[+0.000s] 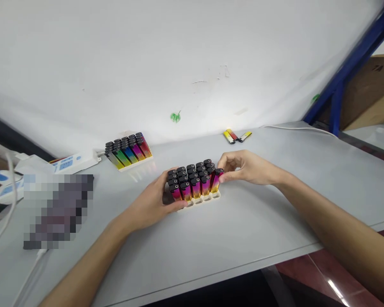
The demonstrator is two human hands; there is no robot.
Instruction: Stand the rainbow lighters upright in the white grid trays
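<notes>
A cream tray (198, 201) stands on the grey table, filled with rows of pink-and-yellow lighters (196, 188) with black tops; several slots along its front edge hold nothing. My left hand (153, 200) grips the tray's left side, thumb along the front left corner. At the tray's right end, my right hand (240, 167) pinches a pink-and-yellow lighter (215, 182) between thumb and fingers. That lighter tilts slightly to the right, its lower end at the rightmost part of the tray.
Another tray (137, 164) of multicoloured lighters stands at the back left. Three loose lighters (233, 135) lie near the wall. A power strip (78, 161), white cables and a pixelated dark object (60, 211) are at the left. A blue metal frame (342, 81) rises at the right.
</notes>
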